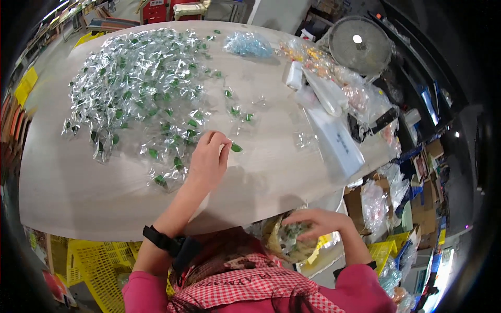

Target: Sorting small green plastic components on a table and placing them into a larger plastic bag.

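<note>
My left hand reaches over the table with its fingers pinched at a small clear packet with a green piece. Beside it, on the left, spreads a large heap of similar clear packets, each showing something small and green. A few more packets lie loose just beyond my fingertips. Below the table's front edge, my right hand hangs over a round tan container, fingers apart and partly inside its mouth. Clear packets with green bits show in there; I see nothing gripped in that hand.
Bluish clear packets sit at the table's far side. Along the right lie plastic bags, a white bottle, a black tool and orange-toned packets. A round fan stands behind them. Yellow crates are at lower left.
</note>
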### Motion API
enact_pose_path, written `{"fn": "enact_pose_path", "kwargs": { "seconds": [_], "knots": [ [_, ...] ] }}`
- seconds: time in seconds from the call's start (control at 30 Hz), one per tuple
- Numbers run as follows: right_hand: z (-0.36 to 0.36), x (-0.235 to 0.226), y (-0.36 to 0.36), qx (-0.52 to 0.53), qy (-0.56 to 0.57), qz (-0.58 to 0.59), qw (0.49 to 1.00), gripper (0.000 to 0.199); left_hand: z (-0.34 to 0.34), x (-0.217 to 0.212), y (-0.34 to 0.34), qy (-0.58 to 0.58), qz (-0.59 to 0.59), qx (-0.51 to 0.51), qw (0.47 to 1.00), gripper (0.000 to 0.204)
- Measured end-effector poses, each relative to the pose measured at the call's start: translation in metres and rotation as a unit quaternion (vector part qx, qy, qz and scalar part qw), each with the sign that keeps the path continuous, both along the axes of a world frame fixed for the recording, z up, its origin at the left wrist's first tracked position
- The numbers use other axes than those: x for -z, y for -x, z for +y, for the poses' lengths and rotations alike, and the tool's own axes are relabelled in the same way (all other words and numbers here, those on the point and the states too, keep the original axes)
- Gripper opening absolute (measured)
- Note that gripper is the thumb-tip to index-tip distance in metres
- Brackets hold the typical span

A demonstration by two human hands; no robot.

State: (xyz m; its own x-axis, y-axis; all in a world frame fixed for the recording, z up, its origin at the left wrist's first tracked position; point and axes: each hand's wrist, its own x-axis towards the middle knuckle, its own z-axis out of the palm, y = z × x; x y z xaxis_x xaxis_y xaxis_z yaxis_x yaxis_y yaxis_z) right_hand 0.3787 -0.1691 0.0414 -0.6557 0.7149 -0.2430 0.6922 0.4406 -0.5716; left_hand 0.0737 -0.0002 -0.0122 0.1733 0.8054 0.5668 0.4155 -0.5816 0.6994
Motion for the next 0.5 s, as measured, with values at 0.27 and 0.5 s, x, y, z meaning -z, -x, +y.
{"fn": "enact_pose_path", "kwargs": {
  "seconds": [0.27,0.5],
  "knots": [
    [0.225,-0.03,0.065,0.092,-0.195,0.161,0.963,0.043,0.044,0.045,-0.026,0.054,0.027,-0.018,0.998,0.018],
    [0.41,0.013,0.101,0.032,-0.292,0.004,0.956,0.059,0.042,0.038,-0.021,0.154,-0.083,0.065,0.982,0.012]
  ]
}}
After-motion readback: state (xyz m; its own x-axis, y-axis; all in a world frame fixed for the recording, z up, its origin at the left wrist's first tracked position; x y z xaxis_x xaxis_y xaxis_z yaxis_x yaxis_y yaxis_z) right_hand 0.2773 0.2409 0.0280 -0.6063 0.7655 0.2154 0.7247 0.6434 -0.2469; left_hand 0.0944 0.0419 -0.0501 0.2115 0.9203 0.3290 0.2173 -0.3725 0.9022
